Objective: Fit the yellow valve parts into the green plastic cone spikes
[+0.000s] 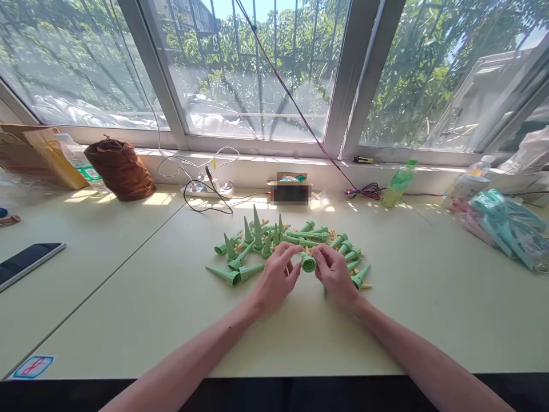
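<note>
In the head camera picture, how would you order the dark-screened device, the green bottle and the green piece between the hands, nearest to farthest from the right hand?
From the right hand:
1. Green piece: at its fingertips.
2. Green bottle: beyond, toward the window.
3. Dark-screened device: far left.

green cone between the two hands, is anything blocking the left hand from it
Nothing visible stands between the left hand and the green cone; the other green cones sit behind and to either side.
</note>
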{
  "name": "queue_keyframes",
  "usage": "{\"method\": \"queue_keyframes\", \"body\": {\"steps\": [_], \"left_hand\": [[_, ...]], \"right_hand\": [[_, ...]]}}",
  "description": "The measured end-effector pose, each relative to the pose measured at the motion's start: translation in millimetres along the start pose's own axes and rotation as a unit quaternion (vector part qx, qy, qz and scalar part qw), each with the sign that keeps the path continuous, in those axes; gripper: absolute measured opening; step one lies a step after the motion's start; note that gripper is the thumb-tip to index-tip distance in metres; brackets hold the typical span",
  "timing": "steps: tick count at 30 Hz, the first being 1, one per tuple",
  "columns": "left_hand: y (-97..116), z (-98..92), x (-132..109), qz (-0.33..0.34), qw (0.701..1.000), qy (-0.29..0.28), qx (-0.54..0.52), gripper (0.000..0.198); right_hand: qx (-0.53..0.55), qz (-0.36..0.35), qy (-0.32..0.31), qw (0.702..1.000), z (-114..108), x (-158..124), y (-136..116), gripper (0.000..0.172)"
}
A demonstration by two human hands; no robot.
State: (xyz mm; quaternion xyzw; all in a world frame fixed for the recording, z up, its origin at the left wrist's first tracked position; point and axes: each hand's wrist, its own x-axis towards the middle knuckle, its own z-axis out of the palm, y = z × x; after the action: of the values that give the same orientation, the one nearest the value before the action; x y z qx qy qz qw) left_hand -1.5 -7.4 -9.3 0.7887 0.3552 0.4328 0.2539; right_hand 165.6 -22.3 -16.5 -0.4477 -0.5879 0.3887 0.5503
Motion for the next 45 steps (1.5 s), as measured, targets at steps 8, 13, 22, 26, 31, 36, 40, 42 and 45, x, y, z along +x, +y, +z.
{"method": "queue_keyframes", "body": {"steps": [8, 13, 22, 26, 31, 36, 40, 42, 45], "left_hand": [[6.9, -4.4, 8.1, -0.2, 0.935, -0.117, -0.269, 0.037], [8.2, -5.5, 6.7, -0.215, 0.908, -0.138, -0.333, 0.036], [10.4, -9.2, 6.4, -0.179, 0.92, -0.135, -0.321, 0.038], [7.4, -5.8, 3.8, -0.171, 0.941, -0.116, -0.27, 0.038], [2.4, -0.4, 0.5, -0.121, 0.977, -0.065, -0.161, 0.031], [-2.5, 0.1, -1.5, 0.026, 0.997, -0.034, -0.063, 0.021], [-6.1, -3.1, -1.5, 0.118, 0.992, -0.032, 0.001, 0.03], [-7.4, -4.1, -1.0, 0.148, 0.988, -0.026, 0.022, 0.032], [-7.1, -4.0, -0.3, 0.144, 0.989, -0.022, 0.034, 0.032]], "right_hand": [[-0.081, -0.062, 0.029, 0.994, -3.5, -1.4, -0.1, 0.03], [-0.1, -0.082, 0.018, 0.991, -3.5, -0.9, 0.5, 0.028], [-0.093, -0.07, 0.002, 0.993, -3.3, -2.4, -1.3, 0.029], [-0.077, -0.055, 0.0, 0.996, -2.8, -2.8, -1.9, 0.031], [-0.024, -0.019, -0.015, 0.999, -1.4, -2.3, -2.4, 0.031], [0.025, 0.02, -0.03, 0.999, -0.2, -1.4, -5.6, 0.033], [0.101, 0.081, -0.058, 0.99, 0.1, 0.3, -8.7, 0.033], [0.133, 0.107, -0.068, 0.983, -0.1, 1.4, -9.4, 0.034], [0.157, 0.122, -0.066, 0.978, -0.2, 2.5, -10.0, 0.034]]}}
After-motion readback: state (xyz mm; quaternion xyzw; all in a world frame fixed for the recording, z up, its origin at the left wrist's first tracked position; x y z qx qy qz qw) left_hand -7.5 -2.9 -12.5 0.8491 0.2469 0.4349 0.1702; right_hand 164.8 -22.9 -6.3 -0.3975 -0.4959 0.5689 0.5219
